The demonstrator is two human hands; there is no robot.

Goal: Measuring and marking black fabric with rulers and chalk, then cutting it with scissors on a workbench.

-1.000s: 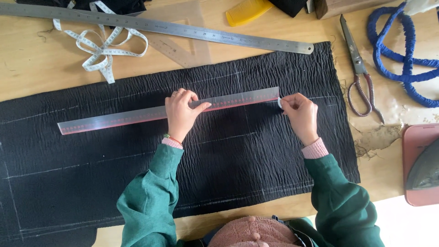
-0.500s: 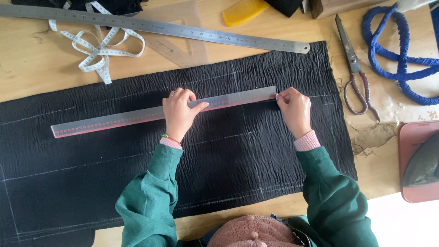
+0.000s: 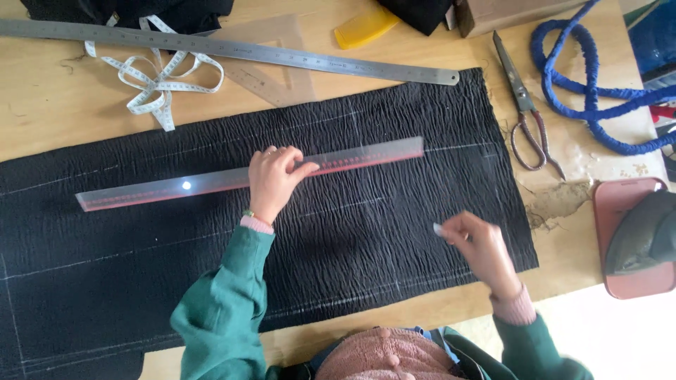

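— Where are the hands?

— The left hand (image 3: 273,181) presses its bent fingers down on a clear ruler (image 3: 250,174), which lies slantwise across the black cloth (image 3: 211,232) on the wooden table (image 3: 42,105).

— And the other?

— The right hand (image 3: 482,250) hovers nearer, to the right, over the cloth, pinching a small pale piece of chalk (image 3: 439,229) between fingertips, wrist bent.

— Anything beside them?

— Scissors (image 3: 524,112) lie at the far right; a long steel ruler (image 3: 225,48) lies beyond the cloth.

A clear ruler (image 3: 250,174) lies across the fabric (image 3: 211,232), scissors (image 3: 524,112) right of it, measuring tape (image 3: 158,81) behind.
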